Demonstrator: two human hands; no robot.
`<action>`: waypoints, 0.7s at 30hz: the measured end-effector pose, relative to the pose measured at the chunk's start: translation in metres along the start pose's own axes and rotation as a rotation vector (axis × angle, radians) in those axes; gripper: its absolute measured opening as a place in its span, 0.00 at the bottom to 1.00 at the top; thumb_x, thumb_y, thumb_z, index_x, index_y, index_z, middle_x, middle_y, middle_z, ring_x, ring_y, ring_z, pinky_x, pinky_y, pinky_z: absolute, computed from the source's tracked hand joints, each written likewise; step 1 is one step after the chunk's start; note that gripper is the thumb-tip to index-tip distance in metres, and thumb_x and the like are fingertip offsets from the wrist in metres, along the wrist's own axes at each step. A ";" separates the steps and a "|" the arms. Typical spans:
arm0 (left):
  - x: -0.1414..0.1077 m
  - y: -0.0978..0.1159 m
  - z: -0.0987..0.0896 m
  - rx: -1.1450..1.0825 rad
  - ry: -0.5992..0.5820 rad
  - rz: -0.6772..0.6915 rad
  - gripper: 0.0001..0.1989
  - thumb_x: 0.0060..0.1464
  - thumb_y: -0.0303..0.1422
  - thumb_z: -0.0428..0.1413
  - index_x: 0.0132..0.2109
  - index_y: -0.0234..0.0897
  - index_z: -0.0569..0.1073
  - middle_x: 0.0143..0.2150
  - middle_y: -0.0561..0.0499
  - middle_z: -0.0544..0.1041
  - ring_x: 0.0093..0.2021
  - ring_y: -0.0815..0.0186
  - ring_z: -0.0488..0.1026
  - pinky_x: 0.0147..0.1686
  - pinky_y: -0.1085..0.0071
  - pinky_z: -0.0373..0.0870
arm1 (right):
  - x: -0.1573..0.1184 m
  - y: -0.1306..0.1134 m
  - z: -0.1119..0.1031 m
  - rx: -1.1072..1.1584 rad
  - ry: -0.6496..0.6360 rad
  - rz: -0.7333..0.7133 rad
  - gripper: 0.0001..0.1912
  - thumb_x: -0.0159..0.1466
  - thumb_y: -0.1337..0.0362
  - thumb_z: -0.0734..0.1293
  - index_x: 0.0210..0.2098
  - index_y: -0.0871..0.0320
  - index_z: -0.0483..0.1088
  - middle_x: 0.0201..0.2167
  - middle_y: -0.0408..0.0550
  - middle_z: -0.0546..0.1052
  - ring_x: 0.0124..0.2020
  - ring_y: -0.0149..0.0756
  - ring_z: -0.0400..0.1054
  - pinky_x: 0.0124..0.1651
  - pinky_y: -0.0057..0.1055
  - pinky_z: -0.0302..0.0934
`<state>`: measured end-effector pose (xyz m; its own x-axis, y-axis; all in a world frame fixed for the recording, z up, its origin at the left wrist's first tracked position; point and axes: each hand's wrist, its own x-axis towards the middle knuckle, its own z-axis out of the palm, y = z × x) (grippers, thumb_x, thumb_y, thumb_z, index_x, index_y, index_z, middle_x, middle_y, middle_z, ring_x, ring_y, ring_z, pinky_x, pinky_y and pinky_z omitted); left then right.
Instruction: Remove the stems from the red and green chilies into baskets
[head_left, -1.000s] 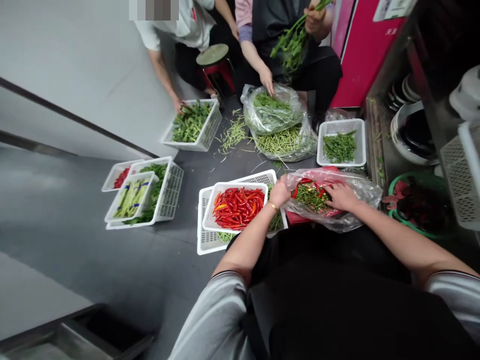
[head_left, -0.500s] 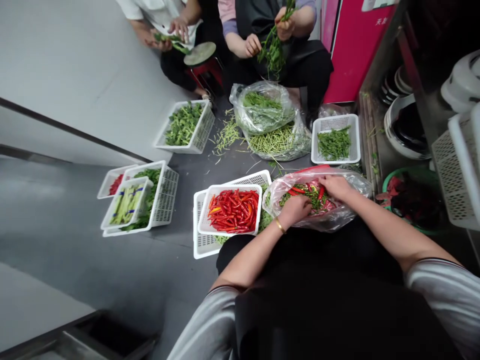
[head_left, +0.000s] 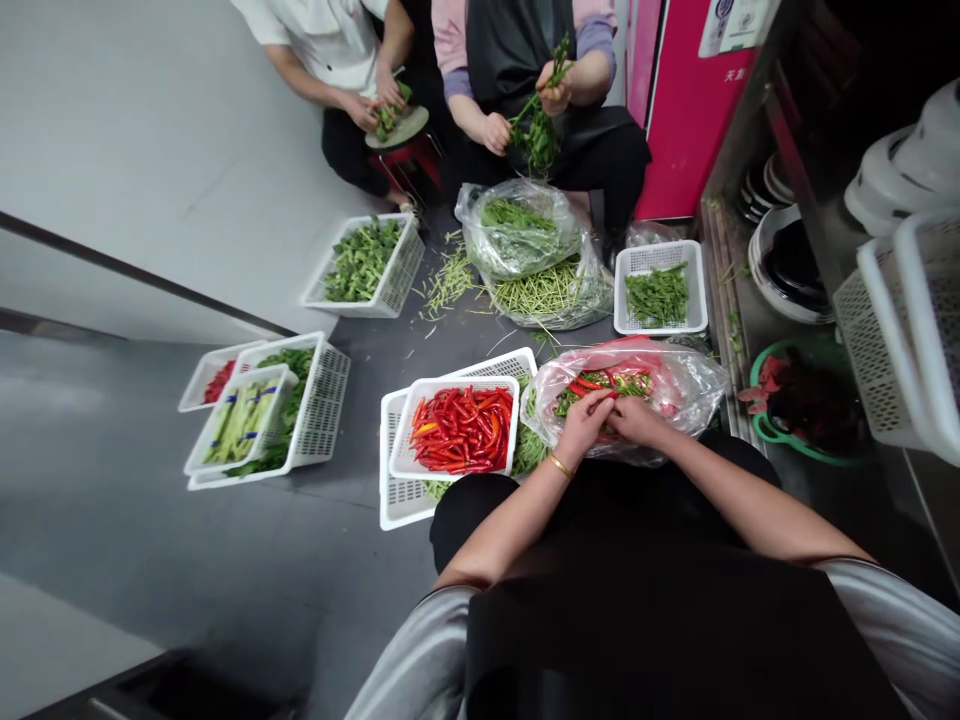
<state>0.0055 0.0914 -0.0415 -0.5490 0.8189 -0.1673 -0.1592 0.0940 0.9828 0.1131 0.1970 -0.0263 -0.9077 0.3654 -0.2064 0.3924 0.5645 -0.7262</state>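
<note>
My left hand (head_left: 587, 424), with a gold bangle at the wrist, and my right hand (head_left: 637, 420) meet over the near side of an open clear plastic bag (head_left: 694, 385). Both sets of fingers are closed in a pinch on a red chili pepper (head_left: 612, 394), partly covered by the fingertips. Inside the bag lie more red chilies (head_left: 589, 381) and green stem bits (head_left: 564, 402). Just left of the bag, a white basket (head_left: 400, 455) heaped with red chilies (head_left: 465, 430) rests on a larger white basket (head_left: 390, 515) with greens.
Across from me two people handle greens, one beside a round stool (head_left: 397, 130). Bags of greens (head_left: 517, 250) and a basket of leaves (head_left: 701, 300) stand before them. More vegetable baskets (head_left: 322, 400) are at left. A green basin (head_left: 765, 430) and a shelf with stacked white baskets (head_left: 877, 370) are at right.
My right hand has moved left from the far side of the bag to meet my left hand at the chili. The person at far left has lowered the greens toward the stool.
</note>
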 end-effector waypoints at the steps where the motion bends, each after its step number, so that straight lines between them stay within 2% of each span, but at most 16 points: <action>1: -0.002 0.001 -0.001 0.002 0.014 -0.025 0.16 0.50 0.41 0.63 0.42 0.33 0.79 0.40 0.45 0.81 0.41 0.62 0.77 0.45 0.65 0.73 | -0.001 -0.001 -0.003 0.008 -0.019 -0.001 0.16 0.64 0.59 0.61 0.23 0.58 0.70 0.21 0.44 0.73 0.25 0.31 0.63 0.30 0.27 0.53; 4: -0.006 0.009 -0.003 -0.020 -0.014 -0.133 0.16 0.51 0.41 0.62 0.42 0.33 0.77 0.30 0.50 0.78 0.27 0.68 0.73 0.29 0.72 0.70 | -0.001 0.002 -0.021 0.069 0.028 0.021 0.24 0.64 0.47 0.60 0.20 0.57 0.65 0.19 0.42 0.68 0.24 0.30 0.60 0.28 0.27 0.50; 7: -0.009 0.024 -0.009 -0.035 -0.165 -0.191 0.15 0.51 0.42 0.62 0.39 0.33 0.76 0.24 0.53 0.74 0.19 0.73 0.66 0.20 0.75 0.62 | 0.001 0.002 -0.036 0.163 0.116 0.008 0.30 0.64 0.40 0.56 0.18 0.56 0.61 0.17 0.41 0.65 0.23 0.30 0.58 0.27 0.28 0.50; 9: -0.013 0.036 -0.016 -0.040 -0.269 -0.195 0.16 0.50 0.43 0.63 0.35 0.32 0.75 0.23 0.53 0.73 0.18 0.74 0.64 0.19 0.76 0.58 | -0.001 -0.005 -0.037 0.256 0.067 -0.010 0.31 0.62 0.38 0.58 0.16 0.56 0.59 0.14 0.41 0.62 0.20 0.29 0.56 0.25 0.28 0.50; 11: -0.021 0.044 -0.024 -0.074 -0.383 -0.218 0.18 0.50 0.46 0.63 0.34 0.32 0.75 0.23 0.52 0.73 0.18 0.74 0.64 0.18 0.77 0.56 | -0.009 -0.013 -0.027 0.449 -0.048 -0.010 0.32 0.61 0.37 0.59 0.14 0.56 0.58 0.11 0.39 0.58 0.16 0.28 0.53 0.22 0.27 0.50; 14: -0.036 0.047 -0.033 -0.204 -0.562 -0.344 0.23 0.47 0.50 0.63 0.36 0.31 0.76 0.26 0.49 0.75 0.18 0.75 0.63 0.17 0.76 0.53 | -0.029 -0.019 -0.008 0.842 -0.183 0.017 0.32 0.63 0.37 0.57 0.16 0.55 0.57 0.09 0.36 0.53 0.12 0.28 0.50 0.18 0.29 0.53; 15: -0.040 0.046 -0.034 -0.254 -0.598 -0.398 0.24 0.46 0.50 0.64 0.37 0.30 0.75 0.26 0.48 0.75 0.17 0.75 0.62 0.16 0.76 0.52 | -0.034 -0.017 -0.005 0.911 -0.206 0.031 0.32 0.64 0.37 0.55 0.17 0.55 0.59 0.09 0.36 0.53 0.11 0.29 0.50 0.17 0.30 0.55; 16: -0.042 0.044 -0.035 -0.301 -0.606 -0.445 0.25 0.44 0.50 0.65 0.37 0.30 0.75 0.26 0.48 0.74 0.17 0.75 0.61 0.16 0.76 0.51 | -0.037 -0.013 -0.005 0.902 -0.220 0.056 0.32 0.65 0.37 0.53 0.19 0.55 0.62 0.10 0.37 0.55 0.12 0.30 0.52 0.18 0.32 0.58; 18: -0.040 0.038 -0.036 -0.384 -0.525 -0.499 0.23 0.42 0.46 0.67 0.36 0.32 0.72 0.23 0.52 0.71 0.16 0.77 0.58 0.15 0.78 0.47 | -0.035 -0.001 -0.013 0.599 -0.212 0.159 0.33 0.67 0.39 0.50 0.27 0.58 0.70 0.15 0.42 0.65 0.15 0.34 0.60 0.23 0.35 0.63; 20: -0.031 0.032 -0.038 -0.446 -0.316 -0.489 0.21 0.40 0.42 0.69 0.32 0.34 0.68 0.18 0.60 0.61 0.15 0.80 0.52 0.15 0.80 0.42 | -0.021 0.009 -0.025 0.186 -0.129 0.280 0.29 0.68 0.43 0.53 0.40 0.60 0.73 0.27 0.52 0.75 0.27 0.41 0.70 0.33 0.40 0.68; 21: -0.024 0.028 -0.040 -0.457 -0.191 -0.478 0.21 0.41 0.40 0.69 0.30 0.35 0.65 0.16 0.63 0.56 0.14 0.81 0.48 0.15 0.80 0.40 | -0.011 0.012 -0.029 -0.003 -0.073 0.313 0.27 0.68 0.46 0.55 0.47 0.61 0.72 0.37 0.58 0.77 0.35 0.44 0.73 0.40 0.43 0.68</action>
<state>-0.0187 0.0521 -0.0128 -0.1842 0.8365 -0.5161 -0.7013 0.2560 0.6653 0.1324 0.2213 -0.0136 -0.7510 0.4679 -0.4660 0.6546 0.4351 -0.6182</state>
